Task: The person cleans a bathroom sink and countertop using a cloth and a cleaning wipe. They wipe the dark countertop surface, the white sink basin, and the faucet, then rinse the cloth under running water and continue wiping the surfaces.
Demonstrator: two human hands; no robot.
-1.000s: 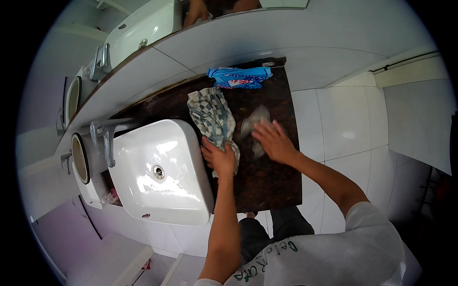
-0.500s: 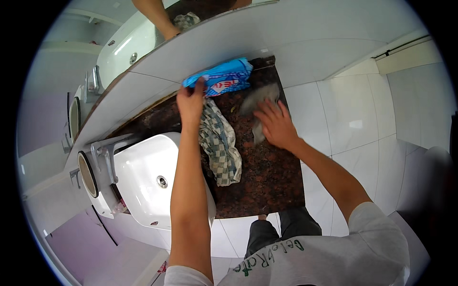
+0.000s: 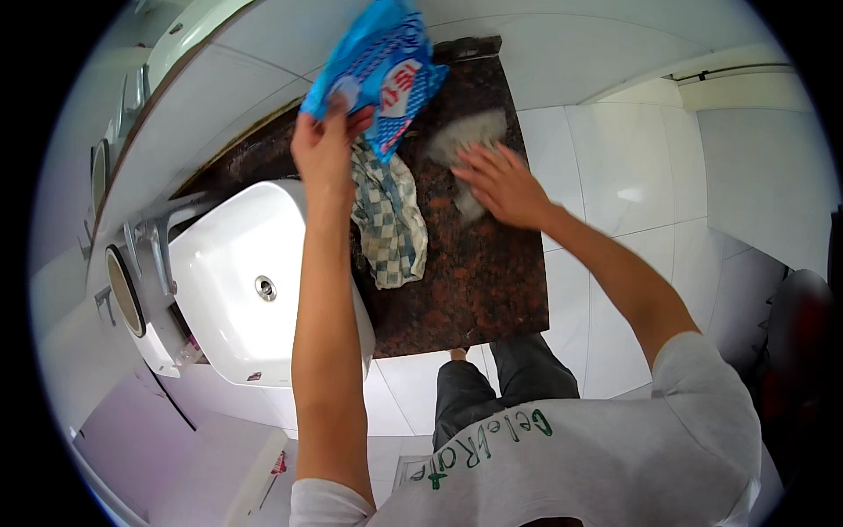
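Note:
My left hand (image 3: 327, 151) grips the near left corner of a blue plastic packet (image 3: 379, 75) with red and white patches, held up off the counter. My right hand (image 3: 500, 183) lies with fingers stretched over a grey cloth (image 3: 472, 132), blurred, on the dark reddish-brown stone counter (image 3: 479, 281). Between my arms a crumpled checked cloth (image 3: 391, 228) in green-grey and cream lies on the stone, its far end just under the packet.
Left of the counter top sits a white washbasin (image 3: 233, 281) with a metal drain and a chrome tap (image 3: 158, 255). A tiled wall with a mirror rises behind. White floor tiles (image 3: 628, 176) lie beyond the counter's right edge.
My left hand has lifted the blue packet off the counter, and it now hangs tilted. My right hand stays over the grey cloth. The whole view has shifted somewhat.

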